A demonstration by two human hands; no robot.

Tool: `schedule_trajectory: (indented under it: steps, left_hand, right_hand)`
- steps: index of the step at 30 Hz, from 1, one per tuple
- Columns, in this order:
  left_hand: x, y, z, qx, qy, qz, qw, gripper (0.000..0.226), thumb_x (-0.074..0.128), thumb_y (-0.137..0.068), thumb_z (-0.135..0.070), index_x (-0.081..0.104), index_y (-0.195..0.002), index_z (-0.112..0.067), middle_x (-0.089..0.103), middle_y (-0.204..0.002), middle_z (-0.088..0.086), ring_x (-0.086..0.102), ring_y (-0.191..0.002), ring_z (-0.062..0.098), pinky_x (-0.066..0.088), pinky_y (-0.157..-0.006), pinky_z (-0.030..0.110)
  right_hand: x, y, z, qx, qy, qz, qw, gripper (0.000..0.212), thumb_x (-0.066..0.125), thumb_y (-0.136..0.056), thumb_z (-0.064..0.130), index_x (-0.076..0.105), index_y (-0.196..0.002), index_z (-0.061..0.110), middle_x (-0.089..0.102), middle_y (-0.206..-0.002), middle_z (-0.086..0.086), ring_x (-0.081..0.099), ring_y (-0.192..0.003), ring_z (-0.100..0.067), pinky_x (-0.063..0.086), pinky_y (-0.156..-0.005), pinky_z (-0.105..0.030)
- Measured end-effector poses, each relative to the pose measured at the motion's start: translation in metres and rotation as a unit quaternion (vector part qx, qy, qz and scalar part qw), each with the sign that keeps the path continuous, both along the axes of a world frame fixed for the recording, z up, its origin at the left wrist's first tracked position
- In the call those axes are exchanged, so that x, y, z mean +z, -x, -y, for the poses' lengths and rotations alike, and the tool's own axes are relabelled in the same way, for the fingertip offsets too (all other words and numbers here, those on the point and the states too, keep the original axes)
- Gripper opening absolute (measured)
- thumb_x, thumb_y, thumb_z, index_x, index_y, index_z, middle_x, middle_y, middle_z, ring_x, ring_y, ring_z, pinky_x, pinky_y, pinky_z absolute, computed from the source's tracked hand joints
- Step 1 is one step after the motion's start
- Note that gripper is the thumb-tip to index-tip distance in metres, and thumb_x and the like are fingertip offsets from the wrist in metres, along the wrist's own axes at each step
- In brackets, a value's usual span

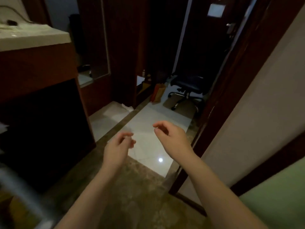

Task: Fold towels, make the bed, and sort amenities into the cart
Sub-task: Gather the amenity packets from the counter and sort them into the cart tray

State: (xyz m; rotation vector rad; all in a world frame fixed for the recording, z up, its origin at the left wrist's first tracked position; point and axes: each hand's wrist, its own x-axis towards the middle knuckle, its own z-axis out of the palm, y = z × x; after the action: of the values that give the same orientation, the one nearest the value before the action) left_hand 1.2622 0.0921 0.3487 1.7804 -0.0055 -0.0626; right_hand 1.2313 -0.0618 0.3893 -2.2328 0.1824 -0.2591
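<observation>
Both of my hands hang in front of me over the tiled floor and hold nothing. My left hand (118,147) is loosely curled, slightly blurred, a little lower than the right. My right hand (170,134) has its fingers loosely bent, thumb and forefinger apart. A white towel or cloth (127,107) lies crumpled on the floor at the foot of the dark wooden wardrobe, well ahead of my hands. A blurred metal bar (24,194), possibly part of the cart, crosses the bottom left corner.
A white counter (33,38) on a wooden cabinet stands at the left. A black swivel chair (187,87) sits in the room ahead, beside an orange bag (158,94). A dark wooden door frame (231,90) and pale wall run along the right. A mirror (99,47) hangs on the wardrobe.
</observation>
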Motion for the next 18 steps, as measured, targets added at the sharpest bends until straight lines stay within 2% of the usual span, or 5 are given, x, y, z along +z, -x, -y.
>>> schedule_trajectory:
  steps: [5, 10, 12, 15, 18]
  left_hand:
    - [0.049, -0.114, 0.051, -0.039, 0.046, 0.035, 0.998, 0.016, 0.049, -0.096, -0.021, 0.065, -0.101, -0.023, 0.066, -0.088, -0.003, 0.062, -0.086, 0.010, 0.051, -0.078, 0.026]
    - [0.028, -0.208, 0.052, -0.004, -0.003, 0.033, 0.999, 0.017, 0.049, -0.096, -0.018, 0.065, -0.096, -0.024, 0.066, -0.085, -0.005, 0.060, -0.076, -0.002, 0.044, -0.063, 0.011]
    - [0.018, -0.245, 0.039, 0.048, -0.022, 0.029, 0.998, 0.018, 0.049, -0.096, -0.017, 0.065, -0.092, -0.025, 0.066, -0.083, -0.005, 0.060, -0.072, -0.004, 0.046, -0.063, 0.011]
    - [0.015, -0.294, -0.001, 0.155, -0.046, 0.000, 0.987, 0.019, 0.048, -0.097, -0.017, 0.064, -0.090, -0.025, 0.066, -0.085, -0.001, 0.062, -0.082, 0.010, 0.049, -0.074, 0.025]
    - [0.023, -0.325, -0.047, 0.269, -0.040, -0.015, 0.962, 0.020, 0.047, -0.097, -0.015, 0.065, -0.093, -0.024, 0.066, -0.087, 0.000, 0.062, -0.085, 0.013, 0.048, -0.076, 0.027]
  right_hand:
    - [-0.003, -0.086, 0.059, -0.073, -0.017, 0.000, 0.997, 0.014, 0.053, -0.095, 0.026, 0.063, -0.104, 0.031, 0.060, -0.086, 0.016, 0.054, -0.073, 0.002, 0.038, -0.055, -0.006]
    - [-0.044, -0.192, 0.091, -0.080, -0.022, -0.028, 0.996, 0.011, 0.054, -0.094, 0.024, 0.061, -0.097, 0.032, 0.058, -0.074, 0.010, 0.053, -0.064, -0.010, 0.038, -0.051, -0.016]
    - [-0.053, -0.252, 0.087, -0.040, -0.019, -0.036, 0.998, 0.011, 0.053, -0.095, 0.025, 0.060, -0.097, 0.033, 0.062, -0.079, 0.009, 0.054, -0.067, -0.007, 0.037, -0.050, -0.014]
    - [-0.048, -0.350, 0.052, 0.080, -0.014, -0.037, 0.996, 0.010, 0.052, -0.095, 0.026, 0.058, -0.099, 0.033, 0.060, -0.082, 0.016, 0.053, -0.072, 0.000, 0.037, -0.056, -0.015]
    - [-0.026, -0.436, -0.004, 0.212, -0.003, -0.011, 0.977, 0.009, 0.054, -0.095, 0.026, 0.055, -0.095, 0.035, 0.054, -0.078, 0.022, 0.051, -0.072, 0.002, 0.036, -0.060, -0.020]
